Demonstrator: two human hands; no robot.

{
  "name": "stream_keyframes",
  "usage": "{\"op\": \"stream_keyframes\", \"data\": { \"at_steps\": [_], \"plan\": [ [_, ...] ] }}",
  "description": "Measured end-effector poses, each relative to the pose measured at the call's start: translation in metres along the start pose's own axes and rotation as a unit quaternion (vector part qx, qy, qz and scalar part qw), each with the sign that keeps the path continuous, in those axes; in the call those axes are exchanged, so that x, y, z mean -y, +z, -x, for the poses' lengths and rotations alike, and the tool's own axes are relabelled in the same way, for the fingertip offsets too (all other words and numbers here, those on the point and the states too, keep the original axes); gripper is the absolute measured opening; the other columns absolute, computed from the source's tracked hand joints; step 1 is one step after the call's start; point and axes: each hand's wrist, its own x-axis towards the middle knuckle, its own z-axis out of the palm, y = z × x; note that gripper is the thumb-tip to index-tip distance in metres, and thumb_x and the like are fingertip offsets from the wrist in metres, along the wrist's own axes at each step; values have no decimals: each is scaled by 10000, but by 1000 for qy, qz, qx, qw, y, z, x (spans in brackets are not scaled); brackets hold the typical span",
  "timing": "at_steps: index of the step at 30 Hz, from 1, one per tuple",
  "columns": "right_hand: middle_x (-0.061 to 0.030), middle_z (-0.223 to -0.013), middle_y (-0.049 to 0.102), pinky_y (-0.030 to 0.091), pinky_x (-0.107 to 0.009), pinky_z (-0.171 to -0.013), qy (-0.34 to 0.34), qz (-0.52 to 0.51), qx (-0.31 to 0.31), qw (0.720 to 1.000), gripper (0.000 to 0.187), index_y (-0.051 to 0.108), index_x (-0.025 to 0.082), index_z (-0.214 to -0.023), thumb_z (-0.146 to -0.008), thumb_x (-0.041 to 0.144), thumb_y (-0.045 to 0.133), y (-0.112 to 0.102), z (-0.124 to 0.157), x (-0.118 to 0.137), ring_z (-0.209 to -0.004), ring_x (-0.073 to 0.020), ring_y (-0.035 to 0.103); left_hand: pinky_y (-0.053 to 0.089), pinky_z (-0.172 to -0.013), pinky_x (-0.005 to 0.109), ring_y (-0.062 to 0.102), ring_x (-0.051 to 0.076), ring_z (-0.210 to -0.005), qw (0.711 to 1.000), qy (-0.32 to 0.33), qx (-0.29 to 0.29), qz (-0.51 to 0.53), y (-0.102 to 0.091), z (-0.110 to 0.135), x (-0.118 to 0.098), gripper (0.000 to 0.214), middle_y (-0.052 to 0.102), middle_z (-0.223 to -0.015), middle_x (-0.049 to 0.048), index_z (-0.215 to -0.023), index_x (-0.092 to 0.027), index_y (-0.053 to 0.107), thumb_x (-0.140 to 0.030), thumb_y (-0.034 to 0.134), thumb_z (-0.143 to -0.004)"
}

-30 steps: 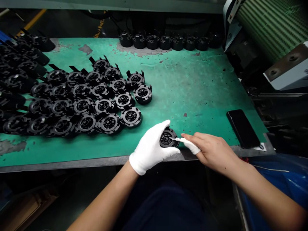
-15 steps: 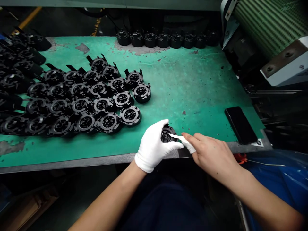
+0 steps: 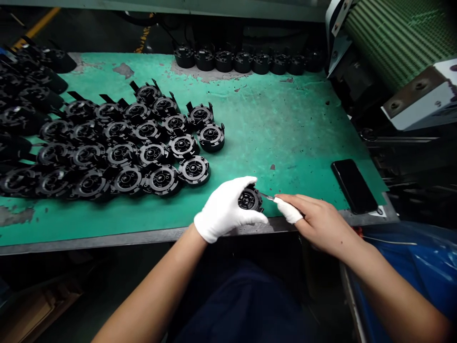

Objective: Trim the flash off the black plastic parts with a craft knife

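My left hand (image 3: 228, 207), in a white glove, is wrapped round a round black plastic housing (image 3: 249, 199) near the table's front edge. Concentric rings show on the housing's upward face. Between the fingers of my right hand (image 3: 310, 212) is a slim knife (image 3: 268, 196), its narrow blade pointing left at the housing's right rim. Whether the tip touches the rim I cannot tell. A white cover (image 3: 288, 211) sits on my right thumb; the other fingers are bare. Most of the knife's handle is hidden by the hand.
Many similar black housings (image 3: 160, 178) stand in rows on the green table (image 3: 285, 124) at left. Another row (image 3: 243, 62) lines the back edge. A black phone (image 3: 356, 186) lies at right. Behind it is a machine with a green ribbed belt (image 3: 400, 38). Blue plastic (image 3: 410, 267) hangs below right.
My right hand has drawn the blade back to the right, from over the housing's face to its rim. The housing stays in my left hand, slightly turned.
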Motion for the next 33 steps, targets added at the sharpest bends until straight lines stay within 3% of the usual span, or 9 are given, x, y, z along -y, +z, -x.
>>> {"op": "stream_keyframes", "data": {
  "at_steps": [3,7,10,14,19,25,33],
  "plan": [
    [-48,-1207,734,542,-352,-870,-38,-30,31,998,382,638,257,-1344,-1018,266,440,-1,-5,-2,-1043,-226,698,422,-1184,467,532,322,-1373,997,38,62,18,-19,-3,2,1016,563,-1470,121,-1447,-232,471,-695,821,-614],
    [-67,-1062,746,531,-345,-779,-76,-14,35,996,398,643,215,-1345,-1010,277,438,2,-14,1,-927,-229,701,363,-1216,527,423,370,-1452,999,-37,0,23,-16,12,-9,1197,424,-1564,188,-1526,-189,339,-752,806,-578],
    [-66,-1018,742,513,-333,-723,-94,16,37,995,412,659,203,-1323,-970,227,448,4,-21,1,-886,-228,701,414,-1182,520,486,365,-1405,994,-97,-47,25,2,22,-18,1159,471,-1526,181,-1525,-189,328,-706,827,-616],
    [-41,-971,732,469,-311,-653,-98,59,47,992,463,656,239,-1330,-905,171,484,4,-27,0,-816,-209,691,489,-1116,476,619,315,-1255,990,-104,-94,33,20,21,-21,1017,612,-1369,144,-1511,-180,342,-583,829,-714],
    [-36,-996,734,427,-318,-603,-68,114,38,990,482,644,258,-1349,-899,176,491,5,-32,0,-815,-221,691,507,-1091,464,642,303,-1212,988,-104,-108,28,23,17,-18,989,639,-1314,137,-1485,-160,372,-532,845,-700],
    [-27,-1028,741,445,-315,-674,-82,76,52,992,469,628,259,-1368,-920,206,497,-3,-27,0,-852,-206,696,511,-1084,458,648,288,-1194,989,-78,-122,12,24,19,-18,958,645,-1297,137,-1465,-153,392,-557,832,-716],
    [-4,-960,745,310,-332,-529,-65,191,76,977,475,658,314,-1300,-864,196,512,-17,-34,24,-776,-231,704,502,-1095,473,631,308,-1226,989,-73,-130,4,28,20,-15,946,633,-1311,149,-1453,-148,405,-577,819,-719]
  ]
}}
